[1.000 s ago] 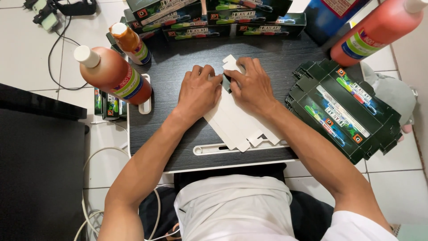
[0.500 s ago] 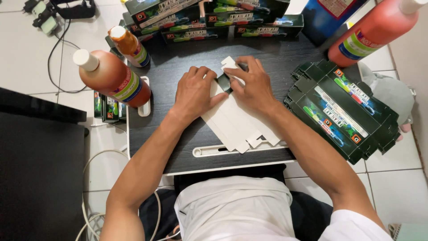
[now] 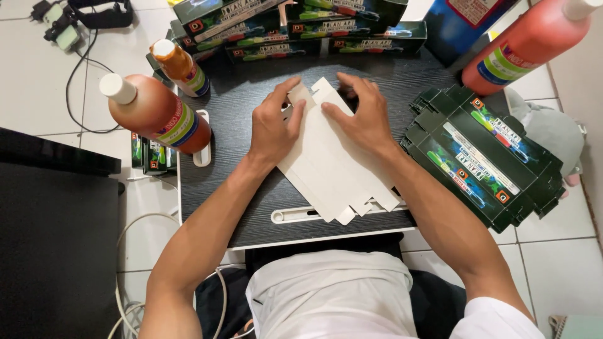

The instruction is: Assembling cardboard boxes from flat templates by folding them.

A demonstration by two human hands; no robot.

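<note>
A flat, unfolded cardboard box blank [image 3: 333,166], white side up, lies diagonally on the small dark table [image 3: 245,207]. My left hand [image 3: 274,125] presses on its upper left edge, fingers spread over the end flaps. My right hand [image 3: 361,113] rests on the upper right part of the blank, fingers curled down onto it. Both hands flatten the same sheet; its lower tabs stick out near the table's front edge.
A stack of flat dark green box blanks [image 3: 483,160] lies at the right. Assembled green boxes [image 3: 289,25] line the back. Orange-red bottles stand at the left [image 3: 157,113], back left [image 3: 181,66] and top right [image 3: 527,41]. Cables [image 3: 75,69] trail on the tiled floor.
The blank has been pushed slightly and both hands have shifted on its upper end; the left fingers now spread over the flaps.
</note>
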